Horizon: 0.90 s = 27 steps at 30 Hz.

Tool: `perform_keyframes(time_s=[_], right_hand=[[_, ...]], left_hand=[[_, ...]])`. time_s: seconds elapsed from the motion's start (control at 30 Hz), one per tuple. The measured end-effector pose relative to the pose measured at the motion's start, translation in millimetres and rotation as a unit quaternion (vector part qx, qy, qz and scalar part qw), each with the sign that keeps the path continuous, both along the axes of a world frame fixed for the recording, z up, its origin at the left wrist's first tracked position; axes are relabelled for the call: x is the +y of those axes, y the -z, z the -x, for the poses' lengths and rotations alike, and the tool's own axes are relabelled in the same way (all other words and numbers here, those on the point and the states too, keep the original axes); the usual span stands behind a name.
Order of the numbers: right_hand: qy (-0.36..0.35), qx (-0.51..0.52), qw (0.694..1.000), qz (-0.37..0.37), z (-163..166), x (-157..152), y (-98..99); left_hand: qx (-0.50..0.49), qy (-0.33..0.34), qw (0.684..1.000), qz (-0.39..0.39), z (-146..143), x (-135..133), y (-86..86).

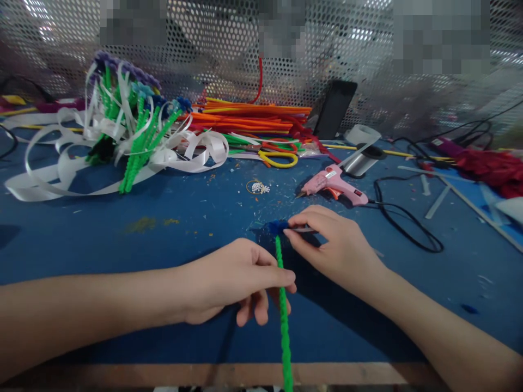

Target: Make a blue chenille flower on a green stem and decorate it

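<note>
A green twisted pipe-cleaner stem (285, 326) runs from the table's front edge up to a small dark blue pipe-cleaner flower (277, 226) at its far end. My left hand (249, 283) pinches this stem between thumb and forefinger, its other fingers loosely curled below. At the flower's right side, my right hand (322, 234) closes thumb and forefinger on a slim grey tool (304, 230) that looks like tweezers. Its tip is hidden at the fingertips and petals. Beyond the flower lies a little heap of white beads (260, 188).
A pink glue gun (335, 185) with a black cord lies right of the beads. Behind are yellow-handled scissors (278, 159), orange pipe cleaners (253, 117), a ribbon spool (363, 159) and a leaning phone (335, 109). Finished flowers with green stems (141, 141) and white ribbon (49, 185) fill the left back.
</note>
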State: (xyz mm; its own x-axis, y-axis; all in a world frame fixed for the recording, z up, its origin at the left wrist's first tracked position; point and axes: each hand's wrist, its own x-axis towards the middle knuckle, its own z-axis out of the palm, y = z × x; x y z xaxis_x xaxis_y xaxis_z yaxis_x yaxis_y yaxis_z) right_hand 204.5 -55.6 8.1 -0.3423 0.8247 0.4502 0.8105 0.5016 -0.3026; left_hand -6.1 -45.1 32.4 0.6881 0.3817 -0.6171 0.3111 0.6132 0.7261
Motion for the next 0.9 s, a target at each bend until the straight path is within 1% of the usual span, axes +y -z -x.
perform_keyframes(time_s=[0.07,0.27,0.47,0.63,0.77,0.9], right_hand=[[0.000,0.005,1.000,-0.004,-0.7,0.0,0.0],[0.018,0.036,0.999,-0.001,-3.2,2.0,-1.0],[0.072,0.066,0.995,-0.020,-4.8,3.0,-2.5],[0.080,0.057,0.994,-0.044,-4.2,1.8,-4.2],[0.081,0.052,0.994,-0.043,-3.2,1.3,-4.9],[0.077,0.058,0.994,-0.053,-3.5,1.4,-4.5]], left_hand=[[-0.016,-0.018,1.000,0.000,-0.3,2.3,0.8],[-0.033,-0.044,0.998,-0.041,1.3,15.1,3.2],[-0.038,-0.015,0.994,-0.102,1.9,18.1,6.6],[-0.046,0.002,0.990,-0.131,1.2,16.5,13.7],[-0.036,0.017,0.990,-0.137,0.1,14.9,18.4],[-0.026,0.000,0.990,-0.140,0.0,13.2,19.3]])
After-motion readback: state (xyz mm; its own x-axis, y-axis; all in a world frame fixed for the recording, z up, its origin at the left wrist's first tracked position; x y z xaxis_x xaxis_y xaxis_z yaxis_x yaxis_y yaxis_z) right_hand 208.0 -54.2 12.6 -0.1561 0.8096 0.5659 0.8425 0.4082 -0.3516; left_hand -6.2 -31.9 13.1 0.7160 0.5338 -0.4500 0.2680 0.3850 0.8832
